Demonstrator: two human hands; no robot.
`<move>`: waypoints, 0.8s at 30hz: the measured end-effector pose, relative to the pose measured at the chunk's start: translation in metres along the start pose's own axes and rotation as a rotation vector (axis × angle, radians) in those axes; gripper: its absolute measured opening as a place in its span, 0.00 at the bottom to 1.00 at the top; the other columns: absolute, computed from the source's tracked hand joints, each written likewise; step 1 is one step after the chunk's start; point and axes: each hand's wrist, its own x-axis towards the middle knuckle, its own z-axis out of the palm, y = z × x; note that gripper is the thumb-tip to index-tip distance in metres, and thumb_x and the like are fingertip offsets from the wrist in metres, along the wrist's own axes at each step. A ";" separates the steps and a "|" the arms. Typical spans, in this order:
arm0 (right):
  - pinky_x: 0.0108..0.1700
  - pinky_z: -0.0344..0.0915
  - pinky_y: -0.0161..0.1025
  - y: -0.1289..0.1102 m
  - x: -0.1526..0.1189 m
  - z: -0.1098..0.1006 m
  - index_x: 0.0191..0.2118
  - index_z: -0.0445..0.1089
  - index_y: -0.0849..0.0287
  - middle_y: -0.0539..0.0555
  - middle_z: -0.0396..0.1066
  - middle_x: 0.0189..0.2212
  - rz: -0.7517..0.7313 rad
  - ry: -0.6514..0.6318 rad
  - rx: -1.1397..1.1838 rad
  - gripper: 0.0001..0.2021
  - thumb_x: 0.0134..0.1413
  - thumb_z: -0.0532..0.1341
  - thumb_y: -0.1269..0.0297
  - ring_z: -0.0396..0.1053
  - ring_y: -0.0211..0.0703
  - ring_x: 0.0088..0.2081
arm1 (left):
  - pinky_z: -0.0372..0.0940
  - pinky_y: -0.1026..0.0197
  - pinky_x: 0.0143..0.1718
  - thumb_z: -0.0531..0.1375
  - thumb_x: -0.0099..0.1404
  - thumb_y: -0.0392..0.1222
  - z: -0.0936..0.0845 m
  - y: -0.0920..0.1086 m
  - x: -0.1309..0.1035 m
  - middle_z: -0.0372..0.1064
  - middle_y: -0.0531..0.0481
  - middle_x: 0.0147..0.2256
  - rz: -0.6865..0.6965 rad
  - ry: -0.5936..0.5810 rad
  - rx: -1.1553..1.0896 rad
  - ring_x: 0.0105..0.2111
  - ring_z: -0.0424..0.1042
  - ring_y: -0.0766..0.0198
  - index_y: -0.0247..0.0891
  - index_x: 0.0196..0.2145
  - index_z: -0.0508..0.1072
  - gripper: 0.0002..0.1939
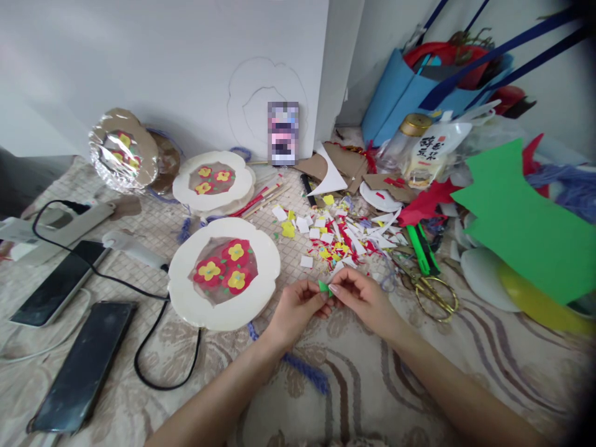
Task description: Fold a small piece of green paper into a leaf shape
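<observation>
A small piece of green paper (pixel 323 286) is pinched between my two hands at the middle of the view. My left hand (pixel 300 307) grips its left side between thumb and fingers. On the right side, the thumb and fingertips of my right hand (pixel 361 298) close on the same piece. Just left of my hands lies a scalloped white disc (pixel 179 273) with red and yellow paper flowers (pixel 237 251) and small green leaves in its centre. Paper scraps (pixel 326 238) in white, red and yellow are scattered beyond my fingers.
Gold scissors (pixel 437 298) and a green cutter (pixel 421 248) lie right of the scraps. Large green paper (pixel 531 223) fills the right side. Two dark phones (pixel 84 366) and cables are at left. A lit phone (pixel 283 133) leans upright behind; a blue bag (pixel 395 93) stands back right.
</observation>
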 end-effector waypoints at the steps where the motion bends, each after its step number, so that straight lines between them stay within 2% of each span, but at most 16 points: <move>1: 0.30 0.63 0.34 0.000 0.000 0.000 0.31 0.62 0.57 0.48 0.64 0.25 0.002 0.005 0.000 0.07 0.57 0.57 0.60 0.65 0.36 0.27 | 0.64 0.64 0.27 0.66 0.51 0.45 0.000 0.000 0.000 0.71 0.51 0.23 0.001 -0.002 0.003 0.22 0.68 0.68 0.34 0.27 0.69 0.12; 12: 0.28 0.61 0.33 0.006 -0.001 0.001 0.31 0.61 0.57 0.47 0.63 0.23 0.006 0.058 -0.032 0.07 0.58 0.56 0.62 0.63 0.35 0.24 | 0.65 0.64 0.28 0.63 0.54 0.47 0.001 0.003 -0.001 0.71 0.49 0.24 0.000 -0.034 0.024 0.23 0.69 0.67 0.33 0.28 0.69 0.13; 24: 0.30 0.64 0.35 0.002 -0.005 0.008 0.32 0.60 0.56 0.48 0.64 0.24 -0.012 0.076 -0.030 0.05 0.58 0.54 0.63 0.66 0.38 0.26 | 0.63 0.66 0.23 0.62 0.55 0.45 0.001 0.002 -0.001 0.70 0.52 0.22 0.006 -0.037 0.147 0.20 0.67 0.70 0.34 0.25 0.65 0.12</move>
